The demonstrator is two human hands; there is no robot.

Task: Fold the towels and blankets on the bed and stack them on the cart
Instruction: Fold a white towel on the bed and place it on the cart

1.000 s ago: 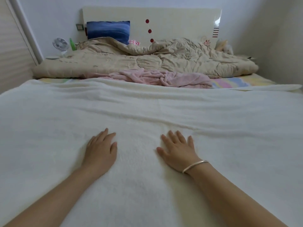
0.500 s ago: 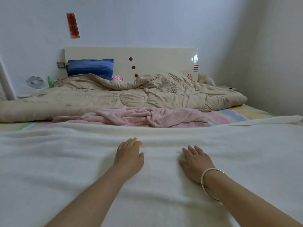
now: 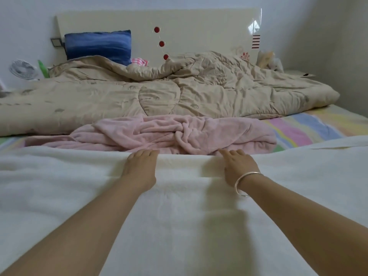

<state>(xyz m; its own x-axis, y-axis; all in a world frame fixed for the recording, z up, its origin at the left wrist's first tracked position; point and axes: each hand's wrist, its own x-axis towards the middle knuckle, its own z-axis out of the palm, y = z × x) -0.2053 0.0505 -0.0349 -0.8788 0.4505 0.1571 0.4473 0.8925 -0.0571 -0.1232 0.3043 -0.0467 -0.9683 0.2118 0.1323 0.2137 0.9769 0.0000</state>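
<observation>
We are smoothing the white blanket (image 3: 59, 186), which is lying spread across the near part of the bed (image 3: 298, 130). Our left hand (image 3: 139, 170) and right hand (image 3: 239, 168) are pressing flat at its far edge, fingers (image 3: 235, 155) straight and gripping nothing, just beside the crumpled pink blanket (image 3: 179, 134). We are judging this to be the flattening before a fold. Next we are needing to pinch that edge with both hands and draw it toward us evenly.
</observation>
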